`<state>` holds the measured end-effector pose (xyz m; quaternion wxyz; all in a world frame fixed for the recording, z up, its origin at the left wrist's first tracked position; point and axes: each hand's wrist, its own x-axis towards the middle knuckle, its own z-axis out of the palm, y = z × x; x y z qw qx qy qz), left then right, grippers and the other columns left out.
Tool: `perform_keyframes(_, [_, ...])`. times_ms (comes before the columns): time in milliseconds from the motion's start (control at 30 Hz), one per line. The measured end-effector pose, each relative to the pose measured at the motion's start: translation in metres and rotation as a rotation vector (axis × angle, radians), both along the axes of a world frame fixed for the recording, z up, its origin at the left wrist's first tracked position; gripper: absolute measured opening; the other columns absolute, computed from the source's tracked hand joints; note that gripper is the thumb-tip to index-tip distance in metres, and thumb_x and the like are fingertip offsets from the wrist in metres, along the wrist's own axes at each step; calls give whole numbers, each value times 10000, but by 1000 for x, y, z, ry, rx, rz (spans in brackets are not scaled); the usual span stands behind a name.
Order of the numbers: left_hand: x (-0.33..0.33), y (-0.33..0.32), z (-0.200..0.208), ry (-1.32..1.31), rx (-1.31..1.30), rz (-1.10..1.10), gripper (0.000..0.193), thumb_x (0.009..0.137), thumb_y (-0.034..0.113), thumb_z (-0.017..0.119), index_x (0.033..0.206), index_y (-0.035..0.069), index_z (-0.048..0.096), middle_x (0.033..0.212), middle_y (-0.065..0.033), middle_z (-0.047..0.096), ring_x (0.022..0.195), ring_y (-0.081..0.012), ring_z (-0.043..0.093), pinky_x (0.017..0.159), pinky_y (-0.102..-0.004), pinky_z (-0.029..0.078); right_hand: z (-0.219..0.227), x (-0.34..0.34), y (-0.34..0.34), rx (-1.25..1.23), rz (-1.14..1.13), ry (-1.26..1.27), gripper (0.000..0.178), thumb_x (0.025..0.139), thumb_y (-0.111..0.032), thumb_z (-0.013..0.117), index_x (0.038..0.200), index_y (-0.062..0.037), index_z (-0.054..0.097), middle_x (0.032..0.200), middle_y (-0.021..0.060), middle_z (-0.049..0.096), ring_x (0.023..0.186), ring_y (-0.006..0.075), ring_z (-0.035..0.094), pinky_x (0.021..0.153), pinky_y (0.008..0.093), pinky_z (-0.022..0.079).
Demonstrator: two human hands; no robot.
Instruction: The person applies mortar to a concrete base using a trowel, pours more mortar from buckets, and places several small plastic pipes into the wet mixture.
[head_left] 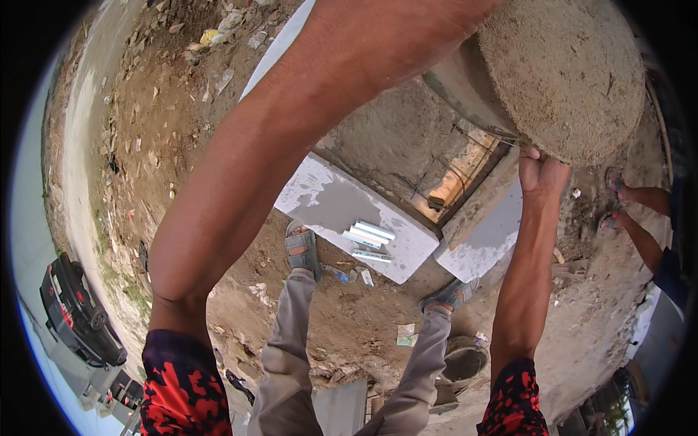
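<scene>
"One sandy pan (549, 76): where?"

"Up high, tilted by the hole (385, 123). Right hand (544, 173) holds its edge; left hand is hidden, can't tell."

"Pouring now?"

"Looks so. Next needs steady holding."

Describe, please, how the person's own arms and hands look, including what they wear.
The left sleeve and the right sleeve are short, dark, with irregular red patches. Both forearms are bare where visible. The right hand is ungloved; the left hand is out of view.
</scene>
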<state>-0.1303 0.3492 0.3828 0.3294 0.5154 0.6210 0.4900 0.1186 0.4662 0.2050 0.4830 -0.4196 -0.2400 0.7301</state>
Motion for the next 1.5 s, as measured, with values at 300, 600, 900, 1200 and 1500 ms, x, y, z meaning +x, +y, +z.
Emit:
perform_keyframes(300, [-30,-57,-183,-354,-165,330,611,940,292,549,1415,-9,309,1367,-177,447,1193,-235,461,1023,-356,358,-207,-89,9,-251,-193,-194,137,938,-156,554,1010,-73,472,870,42,544,626,146,483,450,287,336])
perform_keyframes(600, [117,-404,-203,-823,-975,568,314,960,84,499,1265,6,495,1198,-96,566,1059,-176,566,898,-300,461,-268,-133,-35,-561,-262,-483,268,861,-124,616,1045,-3,462,875,116,524,573,176,460,438,314,373])
perform_keyframes(900, [199,-383,-190,-881,-1113,363,374,957,264,532,1256,43,502,1164,-79,600,985,-172,594,836,-296,466,-152,-101,34,127,-32,-587,192,881,-161,624,936,-50,477,660,-3,471,436,81,357,373,255,285])
perform_keyframes(1200, [226,-400,-141,-686,-1293,390,386,926,287,537,1208,24,537,1057,-70,631,901,-159,613,760,-279,480,150,182,-52,-42,460,-839,357,979,-341,516,852,-23,615,577,-25,490,446,29,336,414,213,257])
perform_keyframes(1500, [309,-374,-135,-596,-1392,226,402,911,306,540,1205,31,544,1045,-51,645,880,-149,624,758,-274,479,91,502,-89,178,686,-1759,264,942,-225,560,793,-7,582,650,156,558,566,287,545,527,374,421])
